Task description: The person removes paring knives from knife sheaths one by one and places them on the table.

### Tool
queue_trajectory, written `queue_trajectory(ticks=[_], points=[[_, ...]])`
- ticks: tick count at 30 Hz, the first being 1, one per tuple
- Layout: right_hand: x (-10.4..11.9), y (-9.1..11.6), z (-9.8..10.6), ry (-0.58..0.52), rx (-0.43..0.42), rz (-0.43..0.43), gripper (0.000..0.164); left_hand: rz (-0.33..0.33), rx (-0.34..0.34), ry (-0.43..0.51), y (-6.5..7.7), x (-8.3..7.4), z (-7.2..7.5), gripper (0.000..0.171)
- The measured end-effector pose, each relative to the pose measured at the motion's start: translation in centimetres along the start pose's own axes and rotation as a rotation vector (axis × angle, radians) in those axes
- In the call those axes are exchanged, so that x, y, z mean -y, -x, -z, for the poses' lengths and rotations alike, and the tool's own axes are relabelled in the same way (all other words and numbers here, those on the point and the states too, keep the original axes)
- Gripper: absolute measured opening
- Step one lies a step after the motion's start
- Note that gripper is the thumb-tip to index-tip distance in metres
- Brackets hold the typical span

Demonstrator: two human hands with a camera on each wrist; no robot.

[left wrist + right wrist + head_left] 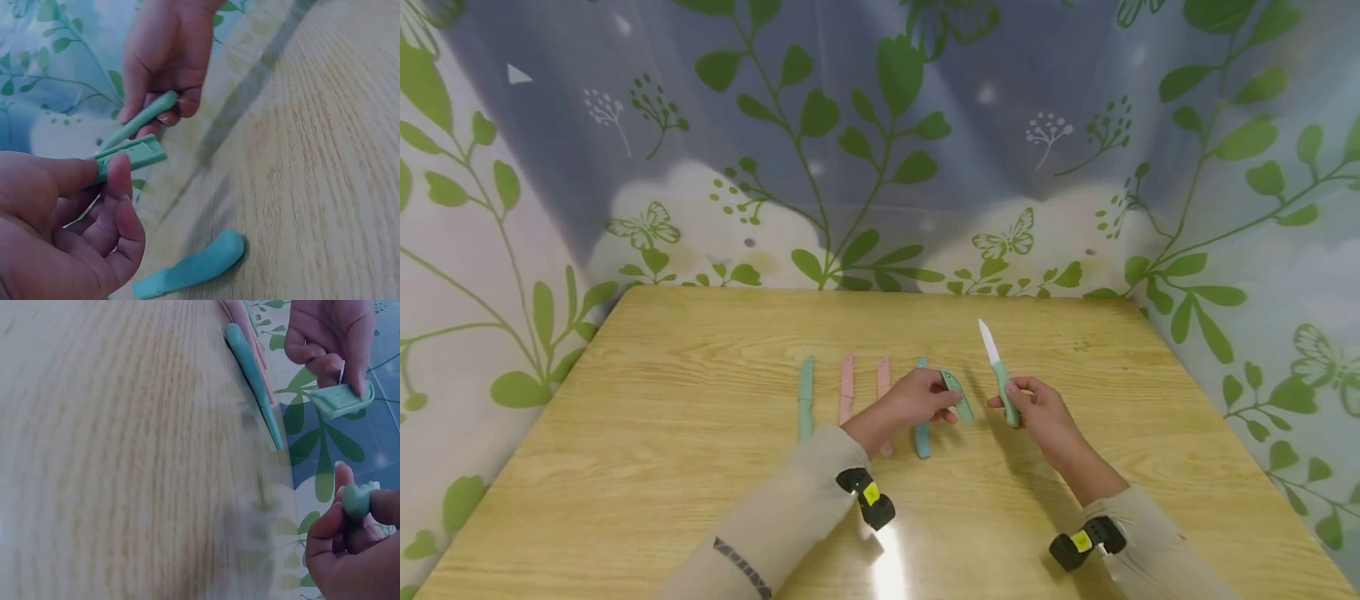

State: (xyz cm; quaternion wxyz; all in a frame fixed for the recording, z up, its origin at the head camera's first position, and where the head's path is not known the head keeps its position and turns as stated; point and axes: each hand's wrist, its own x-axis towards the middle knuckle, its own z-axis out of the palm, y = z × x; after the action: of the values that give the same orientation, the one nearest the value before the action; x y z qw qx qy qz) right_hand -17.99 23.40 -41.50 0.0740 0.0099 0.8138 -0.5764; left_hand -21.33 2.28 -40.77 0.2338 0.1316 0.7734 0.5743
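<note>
My right hand [1041, 412] holds a paring knife [1003, 385] by its light green handle, its bare white blade pointing up and away. Pinched between the thumb and fingers of my left hand [922, 396] is a green blade sheath [957, 397], apart from the knife. In the left wrist view the sheath [140, 153] shows its open slot, with the green handle [147, 115] behind it. Beneath the left hand lies a blue sheathed knife [922, 442], partly hidden by that hand.
To the left on the wooden table [625, 467] lie a green sheathed knife [806, 396] and two pink ones, one pink knife [847, 383] beside the other pink knife [883, 375]. My left forearm covers parts of them. A leaf-patterned cloth [865, 167] hangs behind the table.
</note>
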Motion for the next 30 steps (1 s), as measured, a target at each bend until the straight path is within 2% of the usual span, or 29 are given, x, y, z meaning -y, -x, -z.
queue_trajectory(ticks=[8, 13, 17, 19, 25, 30], points=[[-0.1, 0.1, 0.2, -0.016, -0.027, -0.027, 0.040, 0.032, 0.033, -0.133, -1.3, -0.2, -1.5, 0.014], [0.0, 0.1, 0.2, 0.028, -0.053, -0.044, 0.036, 0.064, 0.001, -0.185, -1.7, -0.5, -1.9, 0.014], [-0.1, 0.0, 0.2, 0.068, -0.061, -0.061, 0.035, 0.046, -0.061, -0.246, -1.9, -0.5, -2.1, 0.014], [-0.2, -0.1, 0.2, 0.088, -0.063, -0.070, 0.034, 0.028, -0.087, -0.305, -2.0, -0.5, -2.2, 0.016], [-0.5, -0.1, 0.5, 0.165, -0.058, -0.080, 0.029, -0.021, -0.114, -0.472, -1.8, -0.4, -2.7, 0.032], [-0.9, 0.0, 0.6, 0.235, -0.028, -0.096, 0.025, -0.028, -0.135, -0.574, -1.9, -0.3, -3.2, 0.034]])
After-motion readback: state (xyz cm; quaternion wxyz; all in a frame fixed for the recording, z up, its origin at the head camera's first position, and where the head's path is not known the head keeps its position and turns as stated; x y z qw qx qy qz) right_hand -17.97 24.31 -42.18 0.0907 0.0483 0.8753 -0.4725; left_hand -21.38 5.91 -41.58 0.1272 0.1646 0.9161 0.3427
